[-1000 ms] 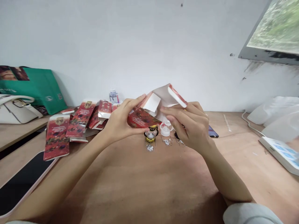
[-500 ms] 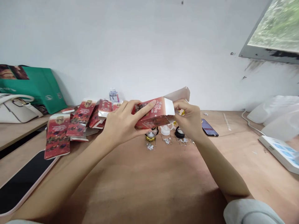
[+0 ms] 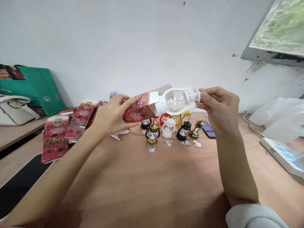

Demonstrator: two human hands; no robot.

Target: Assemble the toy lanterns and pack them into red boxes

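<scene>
My left hand (image 3: 112, 115) is closed around a red printed cardboard box (image 3: 140, 109), held tilted above the table with its open end to the right. Out of that end sticks a white toy lantern (image 3: 177, 99) with a clear globe; its base is at the box mouth. The fingertips of my right hand (image 3: 218, 106) pinch the lantern's top. Beneath them stand several small lanterns, among them a black one (image 3: 183, 130), a white one (image 3: 168, 128) and a bronze one (image 3: 152, 133). Small metal pieces (image 3: 151, 148) lie in front of these.
Several red boxes (image 3: 57, 136) are heaped at the left, near a dark-screened phone (image 3: 23, 186). Behind them are a white handbag (image 3: 16, 110) and a green bag (image 3: 47, 88). Another phone (image 3: 209, 129) and a white power strip (image 3: 282, 155) lie at the right.
My right hand has moved right and pulled the white lantern most of the way out of the box. My left hand and the box have shifted a little to the left.
</scene>
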